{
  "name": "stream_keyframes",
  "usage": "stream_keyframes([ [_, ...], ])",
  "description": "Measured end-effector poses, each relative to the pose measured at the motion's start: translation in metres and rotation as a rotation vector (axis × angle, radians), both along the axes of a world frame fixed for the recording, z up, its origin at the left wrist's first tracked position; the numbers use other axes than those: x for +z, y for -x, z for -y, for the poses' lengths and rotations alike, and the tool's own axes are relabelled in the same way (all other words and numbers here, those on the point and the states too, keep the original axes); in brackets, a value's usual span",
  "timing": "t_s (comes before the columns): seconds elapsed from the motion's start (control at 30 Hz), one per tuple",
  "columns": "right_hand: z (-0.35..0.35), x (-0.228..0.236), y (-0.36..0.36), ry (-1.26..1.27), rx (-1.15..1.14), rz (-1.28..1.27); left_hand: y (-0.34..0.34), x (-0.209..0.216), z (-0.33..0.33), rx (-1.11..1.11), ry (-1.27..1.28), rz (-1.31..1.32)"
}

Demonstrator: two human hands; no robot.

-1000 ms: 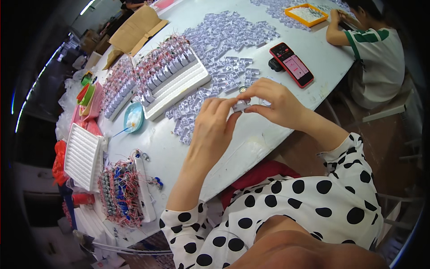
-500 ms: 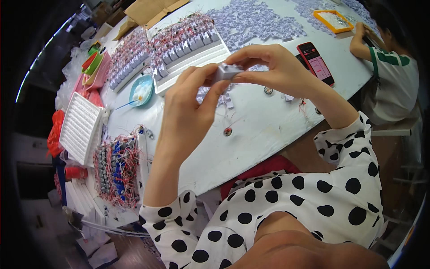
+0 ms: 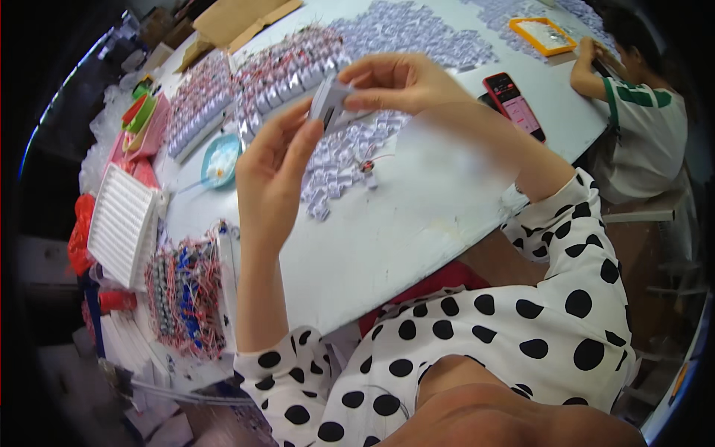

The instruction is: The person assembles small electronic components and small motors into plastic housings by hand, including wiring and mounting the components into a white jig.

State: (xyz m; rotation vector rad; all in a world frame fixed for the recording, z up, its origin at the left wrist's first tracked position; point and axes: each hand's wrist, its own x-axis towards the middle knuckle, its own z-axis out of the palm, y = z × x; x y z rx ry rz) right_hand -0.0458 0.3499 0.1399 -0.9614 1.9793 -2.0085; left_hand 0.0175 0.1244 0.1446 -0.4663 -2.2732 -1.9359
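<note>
A small pale grey plastic housing (image 3: 333, 95) with a dark slot in its lower part is held up above the table between my two hands. My left hand (image 3: 272, 175) pinches its left side with thumb and fingers. The fingertips of my right hand (image 3: 398, 83) close on its upper right edge. Below my hands lies a heap of loose pale grey plastic parts (image 3: 339, 164). A small round component with a red wire (image 3: 367, 166) rests at the heap's right edge. Behind my left hand stand rows of similar housings with red wires (image 3: 287, 71), partly hidden.
A blue dish (image 3: 233, 165) of white material and a slotted white tray (image 3: 123, 223) are at left, above bundled wired parts (image 3: 186, 298). A red-edged phone (image 3: 514, 106) lies at right. Farther off are an orange tray (image 3: 519, 31) and a seated person (image 3: 644, 134).
Both hands have moved left and slightly up with the housing, which is now tilted upright and shows its dark slot. More of the loose heap below is visible. The view has shifted slightly.
</note>
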Motion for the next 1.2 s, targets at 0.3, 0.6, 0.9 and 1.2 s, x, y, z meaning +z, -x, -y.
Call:
stream_keyframes([
  [0.3, -0.002, 0.004, -0.018, -0.035, 0.011, -0.043, -0.009, -0.018, -0.004, -0.067, -0.150, -0.077],
  [0.6, 0.005, -0.019, -0.040, -0.074, 0.073, 0.140, -0.040, -0.029, 0.003, 0.104, 0.238, -0.184],
  [0.9, -0.012, -0.039, -0.041, -0.044, -0.066, 0.106, -0.045, -0.036, 0.034, -0.022, -0.564, 0.163],
  [1.2, -0.020, -0.052, -0.051, -0.081, -0.105, 0.146, -0.070, -0.060, 0.022, 0.068, -0.215, 0.184],
])
